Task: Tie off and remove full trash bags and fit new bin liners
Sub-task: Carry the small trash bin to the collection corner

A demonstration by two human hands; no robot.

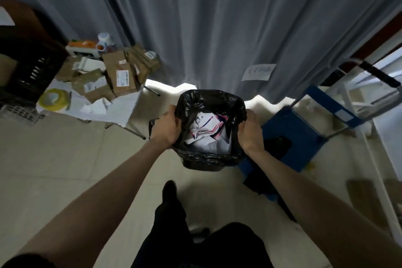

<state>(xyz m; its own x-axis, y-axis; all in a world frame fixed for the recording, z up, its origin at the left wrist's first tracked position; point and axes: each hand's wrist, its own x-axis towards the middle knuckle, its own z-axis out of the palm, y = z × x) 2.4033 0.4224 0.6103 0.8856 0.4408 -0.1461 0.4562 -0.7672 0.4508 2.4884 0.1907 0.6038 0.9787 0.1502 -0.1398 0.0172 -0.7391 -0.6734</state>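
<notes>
My left hand (166, 125) and right hand (252, 130) sit on opposite sides of the black trash bag (208, 159), well apart from each other, each with fingers curled over the bag's rim — the left grips the left edge, the right grips the right edge. Both forearms reach forward and down from the bottom corners of the view.

Behind everything hangs a grey curtain (217, 17), filling the upper half, with a white paper label (257, 72) fixed to it near the hem. The pale tiled floor (65, 159) spreads below. To the right of the bag stands a blue cart (302, 135) with a dark handle bar; a dark cloth lies on its deck. On the left, a low table under a white sheet (121, 111) carries a pile of brown cardboard parcels (119, 74), and a roll of yellow tape (54, 99) rests near its left edge.

The bag stands on the floor just in front of the curtain, between the table and the cart, its mouth open. Inside it I see crumpled white paper waste (206, 132) with pink and dark markings. Whether a bin sits under the bag I cannot tell — the plastic covers whatever is beneath.
</notes>
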